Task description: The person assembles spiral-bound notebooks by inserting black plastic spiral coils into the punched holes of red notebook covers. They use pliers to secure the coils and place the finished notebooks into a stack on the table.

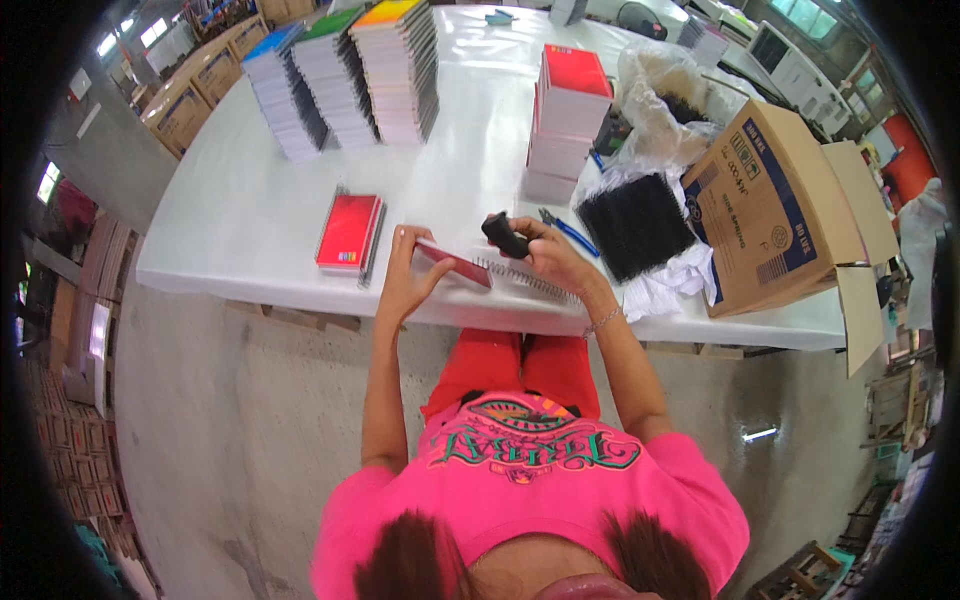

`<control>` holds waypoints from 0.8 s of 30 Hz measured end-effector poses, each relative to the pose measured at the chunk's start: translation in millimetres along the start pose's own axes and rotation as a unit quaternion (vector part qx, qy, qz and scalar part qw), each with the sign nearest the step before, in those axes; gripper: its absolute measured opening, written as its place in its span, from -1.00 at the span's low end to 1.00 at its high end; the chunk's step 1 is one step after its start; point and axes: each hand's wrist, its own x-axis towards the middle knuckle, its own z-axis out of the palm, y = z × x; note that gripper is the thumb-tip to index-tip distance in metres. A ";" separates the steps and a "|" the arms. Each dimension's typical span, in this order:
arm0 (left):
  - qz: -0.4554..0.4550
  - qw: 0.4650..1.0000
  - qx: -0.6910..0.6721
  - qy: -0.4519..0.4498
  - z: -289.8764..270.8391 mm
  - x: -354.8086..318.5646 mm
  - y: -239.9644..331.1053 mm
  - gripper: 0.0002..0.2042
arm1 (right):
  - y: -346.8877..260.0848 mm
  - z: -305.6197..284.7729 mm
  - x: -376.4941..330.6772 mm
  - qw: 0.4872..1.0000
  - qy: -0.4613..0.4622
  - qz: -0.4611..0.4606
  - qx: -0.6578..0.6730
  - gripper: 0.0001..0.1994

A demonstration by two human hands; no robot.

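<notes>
My left hand (pixel 405 280) grips a thin red notebook (pixel 462 268), which stands tilted on the white table near its front edge. A dark wire coil (pixel 540 283) stretches from the notebook's right end and passes below my right hand (pixel 555 255). Closed in that right hand is a stubby black tool (pixel 505 236), whose exact kind I cannot make out. Left of my left hand lies a red spiral notebook (pixel 350 232). Blue-handled cutting pliers (pixel 572 234) rest just beyond my right hand, beside a thick bundle of black wire coils (pixel 640 225).
Stacks of blue (pixel 285 95), green (pixel 335 80) and yellow spiral notebooks (pixel 398 75) stand at the far left. Behind my right hand rises a pile of red-covered blocks (pixel 572 110). An opened cardboard box (pixel 760 210) occupies the right end, near a plastic bag (pixel 660 90).
</notes>
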 end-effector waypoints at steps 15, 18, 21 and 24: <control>-0.002 1.000 0.008 -0.015 5.2 -4.2 6.8 -0.38 | -41.0 41.9 -25.8 0.868 0.066 -0.012 -0.491 -0.58; -0.011 0.999 -0.036 -0.010 9.5 -2.9 3.7 -0.30 | -42.2 29.5 -21.4 0.895 0.089 -0.001 -0.438 -0.56; -0.037 0.993 -0.113 0.002 17.7 -3.6 -0.6 -0.14 | -46.0 42.2 -28.9 0.942 0.010 0.057 -0.331 -0.52; -0.062 0.989 -0.134 0.002 21.7 -1.9 -2.3 0.01 | -34.1 24.8 -17.4 0.755 0.172 -0.010 -0.633 -0.51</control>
